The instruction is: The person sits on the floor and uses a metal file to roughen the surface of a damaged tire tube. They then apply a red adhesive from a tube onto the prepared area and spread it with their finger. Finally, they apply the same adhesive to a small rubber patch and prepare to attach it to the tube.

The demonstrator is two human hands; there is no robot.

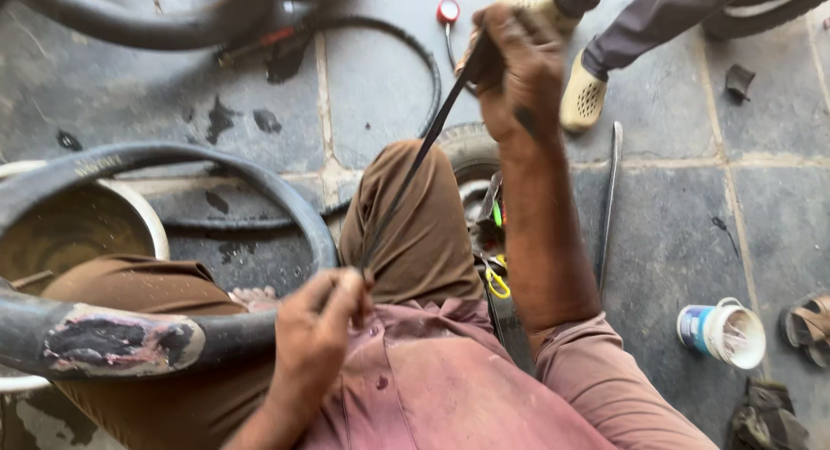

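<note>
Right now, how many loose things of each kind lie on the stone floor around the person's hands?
Black rubber inner tubes: 2
Long grey metal tyre lever: 1
White plastic tub on its side: 1
Thin black rubber strip stretched between the hands: 1
Total: 5

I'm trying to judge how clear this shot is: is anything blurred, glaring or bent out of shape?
Head view: soft, even daylight with no hard shadows or glare; the raised right hand is slightly motion-blurred, as is the thin black rubber strip stretched down to the left hand; the black inner tube with the scuffed patch is sharp; the wide lens bows the grey stone floor tiles near the edges.
</note>
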